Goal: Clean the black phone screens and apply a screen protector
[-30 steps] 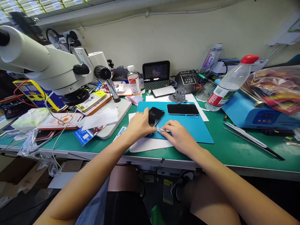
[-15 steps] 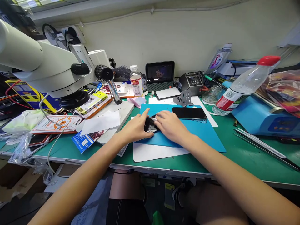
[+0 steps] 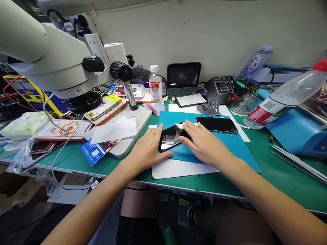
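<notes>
A black phone point(image 3: 171, 136) lies tilted on the blue mat point(image 3: 230, 153), its glossy face up and showing reflections. My left hand point(image 3: 146, 148) grips its left end, thumb along the near edge and fingers at the far side. Over the right part of the phone, my right hand point(image 3: 206, 143) presses a crumpled white tissue point(image 3: 180, 126) against the glass; much of the tissue is hidden under its fingers. Just behind my right hand, a second dark phone point(image 3: 217, 124) lies flat on the mat.
A microscope point(image 3: 56, 64) overhangs the left side. Behind the mat stand a small bottle point(image 3: 155, 85), a smart display point(image 3: 183, 78) and a grey metal stand point(image 3: 213, 107). A large red-capped bottle point(image 3: 281, 98) leans at the right, near tweezers point(image 3: 298, 163).
My right hand has slid rightward and nearer along the phone, uncovering more of its glass and the white tissue. My left hand stays at the left end. The camera view has shifted.
</notes>
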